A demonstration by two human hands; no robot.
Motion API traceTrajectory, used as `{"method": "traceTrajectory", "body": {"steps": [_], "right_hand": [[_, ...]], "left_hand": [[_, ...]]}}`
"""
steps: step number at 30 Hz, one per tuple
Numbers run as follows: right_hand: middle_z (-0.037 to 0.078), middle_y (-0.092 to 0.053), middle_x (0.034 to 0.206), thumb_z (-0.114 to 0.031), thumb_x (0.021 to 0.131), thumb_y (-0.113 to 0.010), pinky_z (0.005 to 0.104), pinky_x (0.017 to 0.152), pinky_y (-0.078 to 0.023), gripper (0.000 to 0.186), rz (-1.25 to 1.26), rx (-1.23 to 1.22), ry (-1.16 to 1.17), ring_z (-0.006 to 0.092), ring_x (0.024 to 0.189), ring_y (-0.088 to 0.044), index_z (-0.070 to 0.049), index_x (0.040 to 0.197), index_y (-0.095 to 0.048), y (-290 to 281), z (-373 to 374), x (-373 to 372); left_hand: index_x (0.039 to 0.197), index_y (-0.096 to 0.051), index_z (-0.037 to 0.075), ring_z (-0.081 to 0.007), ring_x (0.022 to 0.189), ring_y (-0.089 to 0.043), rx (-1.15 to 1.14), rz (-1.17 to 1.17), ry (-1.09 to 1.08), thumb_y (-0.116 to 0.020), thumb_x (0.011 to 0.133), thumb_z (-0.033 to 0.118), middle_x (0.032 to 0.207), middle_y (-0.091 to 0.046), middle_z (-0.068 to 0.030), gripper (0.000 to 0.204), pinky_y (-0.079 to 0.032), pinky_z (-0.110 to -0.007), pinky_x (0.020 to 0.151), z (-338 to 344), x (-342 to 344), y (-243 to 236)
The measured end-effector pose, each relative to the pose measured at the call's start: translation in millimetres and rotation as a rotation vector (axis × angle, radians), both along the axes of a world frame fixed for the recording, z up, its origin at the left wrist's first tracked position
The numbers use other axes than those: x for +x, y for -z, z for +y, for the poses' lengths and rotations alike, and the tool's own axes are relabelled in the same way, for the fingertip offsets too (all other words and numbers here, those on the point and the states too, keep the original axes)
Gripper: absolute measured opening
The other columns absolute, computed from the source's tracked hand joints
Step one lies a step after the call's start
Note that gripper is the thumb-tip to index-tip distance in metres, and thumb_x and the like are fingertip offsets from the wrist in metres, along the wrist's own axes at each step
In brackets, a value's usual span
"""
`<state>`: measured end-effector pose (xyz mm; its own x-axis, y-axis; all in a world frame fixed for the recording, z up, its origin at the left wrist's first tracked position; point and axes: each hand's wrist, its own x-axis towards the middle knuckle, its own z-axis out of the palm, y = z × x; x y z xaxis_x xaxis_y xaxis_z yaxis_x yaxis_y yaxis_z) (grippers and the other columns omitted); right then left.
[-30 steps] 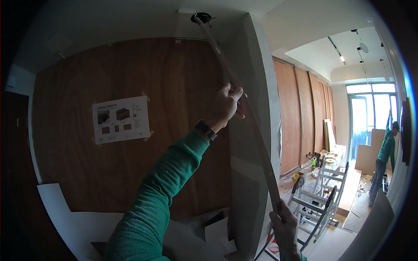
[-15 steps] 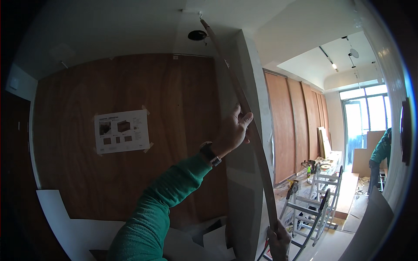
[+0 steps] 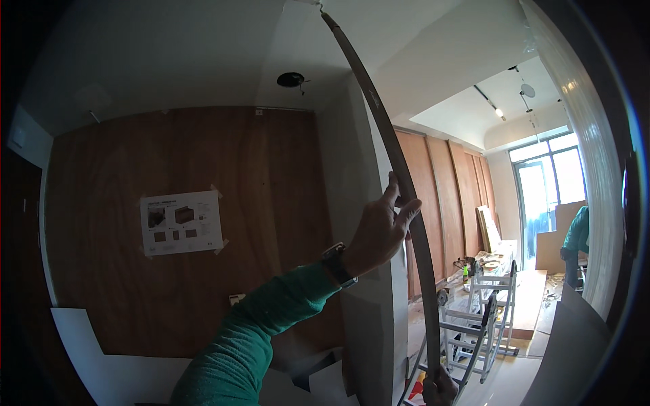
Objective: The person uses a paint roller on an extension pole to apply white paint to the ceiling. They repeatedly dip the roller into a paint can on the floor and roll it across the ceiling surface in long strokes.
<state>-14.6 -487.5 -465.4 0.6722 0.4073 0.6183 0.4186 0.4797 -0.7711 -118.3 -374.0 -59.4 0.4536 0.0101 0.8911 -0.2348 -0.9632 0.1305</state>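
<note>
My left hand (image 3: pixel 393 223), in a green sleeve with a watch at the wrist, has its fingers round a long, slightly curved dark strip (image 3: pixel 386 135) at mid-length. My right hand (image 3: pixel 439 387) grips the same strip low down at the frame's lower edge, partly hidden. The strip's upper end reaches a small hook-like piece (image 3: pixel 319 5) at the ceiling. A dark round hole (image 3: pixel 291 80) with a loose wire is in the ceiling to its left. Behind, a printed sheet (image 3: pixel 181 221) is taped to a plywood wall (image 3: pixel 101 237).
Folding aluminium ladders (image 3: pixel 477 318) stand in the room at right, with tools (image 3: pixel 466 271) and boards (image 3: pixel 489 229) along its panelled wall. A co-worker in green (image 3: pixel 575 240) is partly visible near the glass door (image 3: pixel 531 216). Pale sheets (image 3: pixel 88 338) lean low at left.
The strip's top has shifted from the dark hole to the small piece beyond it. The view has tilted upward, and my hands sit lower and rightward. The co-worker has bent over.
</note>
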Motion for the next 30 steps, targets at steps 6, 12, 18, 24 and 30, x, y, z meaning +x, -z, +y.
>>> {"method": "traceTrajectory", "body": {"steps": [6,12,18,24,30], "right_hand": [[-0.004,-0.057,0.079,-0.020,0.102,-0.062,0.0223,0.056,-0.042,0.035,0.128,0.009,-0.087,0.0044,0.065,-0.050,-0.003,0.132,-0.062,-7,-29,-7],[-0.005,-0.056,0.079,-0.024,0.102,-0.064,0.0227,0.054,-0.038,0.043,0.074,0.093,-0.013,0.0041,0.064,-0.048,-0.004,0.139,-0.060,3,-41,-8],[-0.005,-0.056,0.084,-0.027,0.100,-0.066,0.0249,0.059,-0.039,0.047,0.187,-0.043,-0.047,0.0062,0.069,-0.047,-0.009,0.143,-0.060,-22,-73,-31],[-0.002,-0.061,0.092,-0.028,0.101,-0.065,0.0240,0.063,-0.041,0.052,-0.050,0.010,0.099,0.0067,0.076,-0.049,-0.004,0.146,-0.056,-17,-66,-25],[0.001,-0.065,0.098,-0.028,0.102,-0.065,0.0264,0.066,-0.047,0.053,-0.094,0.016,-0.032,0.0092,0.079,-0.055,-0.004,0.148,-0.053,-10,-39,-18]], "left_hand": [[0.154,-0.019,-0.016,-0.0138,0.064,-0.069,0.070,0.073,-0.036,-0.062,0.104,0.035,0.094,-0.070,-0.0201,0.083,-0.056,-0.028,0.058,-29,1,-1],[0.155,-0.019,-0.014,-0.0157,0.064,-0.071,0.103,0.023,0.106,-0.063,0.103,0.035,0.101,-0.069,-0.0244,0.085,-0.056,-0.028,0.054,-48,5,5],[0.156,-0.015,-0.014,-0.0207,0.060,-0.072,0.106,-0.009,0.082,-0.063,0.102,0.039,0.089,-0.073,-0.0195,0.089,-0.056,-0.032,0.054,-46,-2,7],[0.157,-0.015,-0.012,-0.0180,0.058,-0.070,0.011,0.004,0.107,-0.062,0.103,0.037,0.085,-0.069,-0.0156,0.087,-0.054,-0.029,0.052,-31,-9,-2],[0.157,-0.018,-0.010,-0.0143,0.056,-0.067,-0.125,0.007,0.102,-0.061,0.105,0.027,0.083,-0.066,-0.0105,0.077,-0.051,-0.028,0.049,-8,-20,-9]]}}
